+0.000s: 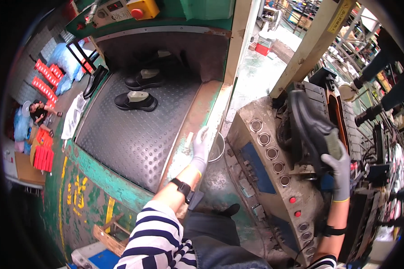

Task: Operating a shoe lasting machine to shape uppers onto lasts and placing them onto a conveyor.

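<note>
One black shoe (pixel 310 127), three o'clock: likely light, stiff-soled, best gripped heel-end, where right hand (pixel 337 165) clamps. Left hand (pixel 200 147): can't tell.

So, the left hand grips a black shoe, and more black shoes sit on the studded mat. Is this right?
Not quite: the right hand, not the left hand, grips the black shoe, as the head view shows. More black shoes do sit on the studded mat.
</note>
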`<state>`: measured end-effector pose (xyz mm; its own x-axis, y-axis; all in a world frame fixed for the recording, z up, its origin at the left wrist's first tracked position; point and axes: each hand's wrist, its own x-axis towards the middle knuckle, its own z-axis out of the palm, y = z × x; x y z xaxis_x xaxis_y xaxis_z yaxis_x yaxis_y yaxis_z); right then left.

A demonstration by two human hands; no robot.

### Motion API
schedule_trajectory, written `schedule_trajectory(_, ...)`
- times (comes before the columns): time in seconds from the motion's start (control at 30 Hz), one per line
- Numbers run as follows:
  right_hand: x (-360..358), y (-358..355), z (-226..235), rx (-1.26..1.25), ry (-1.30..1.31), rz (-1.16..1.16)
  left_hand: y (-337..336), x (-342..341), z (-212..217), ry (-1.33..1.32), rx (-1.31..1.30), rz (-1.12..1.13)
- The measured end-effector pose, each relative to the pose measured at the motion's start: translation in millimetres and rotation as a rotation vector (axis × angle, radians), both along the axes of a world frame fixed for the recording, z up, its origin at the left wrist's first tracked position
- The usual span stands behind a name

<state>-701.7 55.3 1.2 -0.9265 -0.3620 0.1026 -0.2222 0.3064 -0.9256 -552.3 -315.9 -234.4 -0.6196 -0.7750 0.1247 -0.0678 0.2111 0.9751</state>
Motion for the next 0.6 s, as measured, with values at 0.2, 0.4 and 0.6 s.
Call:
schedule_trajectory(0.2,151,-162,-23,0.169,0.068,0.133,-7,86,78,0.612,1.464,-0.684)
schedule_trajectory(0.4,257,-306,-50,0.505,0.584,0.396,-130,180,73,0.765,1.545,-0.364)
schedule_trajectory(0.6,330,-260,-104,0.449,0.478,0.389,-276,227,52,0.782,1.510,-0.035)
